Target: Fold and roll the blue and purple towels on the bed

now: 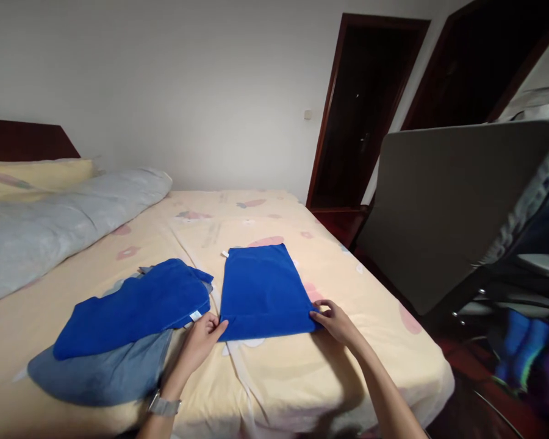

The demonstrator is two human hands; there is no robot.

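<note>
A blue cloth [260, 286], which looks like a towel, lies flat on the bed with a strip folded over along its near edge. My left hand [205, 335] pinches its near left corner, and my right hand [332, 320] pinches the near right corner. A small white tag [225, 253] sticks out at the far left corner. Left of it, close to my left hand, lies a crumpled blue cloth [132, 308] with a white tag, on top of a grey-blue cloth [105, 372]. A watch [165, 405] is on my left wrist.
The bed [384, 353] has a pale yellow patterned sheet. A rolled grey quilt [77, 213] and a yellow pillow [41, 174] lie at the left by the headboard [27, 139]. A large grey panel [439, 207] stands right of the bed. A dark door [366, 116] is behind.
</note>
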